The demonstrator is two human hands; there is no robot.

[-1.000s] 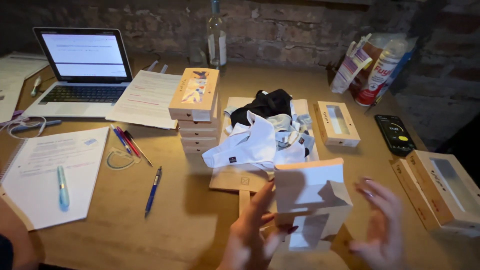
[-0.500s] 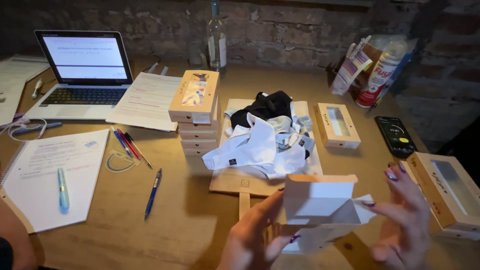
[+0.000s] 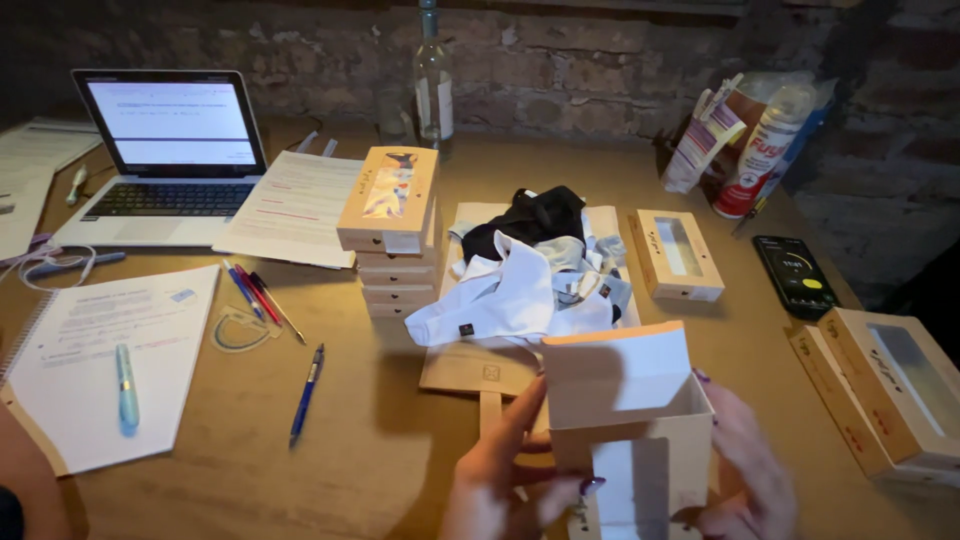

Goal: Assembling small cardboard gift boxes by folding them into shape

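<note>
In the head view, at the lower middle of the frame, the left hand [image 3: 510, 470] and right hand [image 3: 745, 470] are both grasping an open tan cardboard box [image 3: 625, 420], its lid flap standing up. The step in hand looks like opening the box for filling. Above it, folded garments [image 3: 525, 280] are lying on a flat box [image 3: 470, 365]; a next move would probably call for freeing one hand.

The wooden table [image 3: 380, 440] carries an open laptop [image 3: 165, 160], printed sheets [image 3: 300, 205], a notebook [image 3: 110, 350] with a light-blue marker [image 3: 126, 388] on it, and loose pens [image 3: 306, 394]. A stack of flat boxes [image 3: 392, 230] stands mid-table beside a flat cardboard piece [image 3: 470, 365] bearing a pile of garments [image 3: 530, 270]. A glass bottle [image 3: 433, 85], windowed boxes [image 3: 678, 255], a phone [image 3: 795, 275] and a spray can [image 3: 762, 150] occupy the far and right areas.
</note>
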